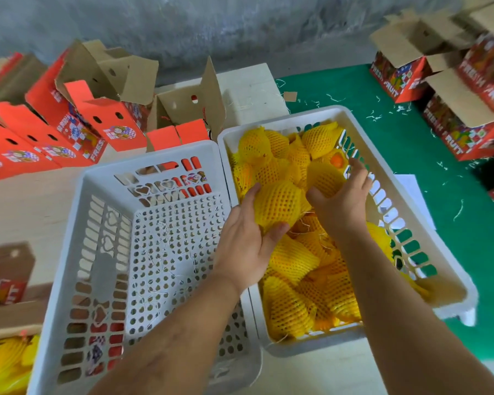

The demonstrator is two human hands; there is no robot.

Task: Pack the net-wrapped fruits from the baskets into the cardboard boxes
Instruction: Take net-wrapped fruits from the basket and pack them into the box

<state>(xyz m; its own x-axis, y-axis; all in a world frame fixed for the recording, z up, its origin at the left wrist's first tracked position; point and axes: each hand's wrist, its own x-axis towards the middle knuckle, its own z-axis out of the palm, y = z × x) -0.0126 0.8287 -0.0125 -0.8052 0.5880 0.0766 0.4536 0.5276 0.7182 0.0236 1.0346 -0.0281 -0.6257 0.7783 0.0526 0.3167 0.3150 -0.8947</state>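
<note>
Reaching forward from the near edge, both forearms extend over two white plastic baskets set side by side on the tabletop (26, 212). The left basket (103, 252), nearer the left side, holds no fruit; only a few loose pale strands lie on its perforated floor. The right basket (428, 252) touches it along one rim and is filled with net-wrapped fruits (294, 260), each in a yellow foam mesh sleeve.

The left hand (247, 240) grips one wrapped fruit (278, 205) at the top of the pile, fingers curled along its left side and thumb pressed under its near end. The right hand (342, 201) closes on a second wrapped fruit (324, 175) just beyond and to the right, thumb on its near side and fingers curled over its far side by the basket wall.

At near left, an open cardboard box (9, 309) already contains yellow wrapped fruit. Farther left, a row of red printed cardboard boxes (69, 129) stands with flaps open. A green mat (411, 155), littered with pale shreds, covers the far right area, where further red boxes (445, 109) marked FRESH FRUIT are stacked.
</note>
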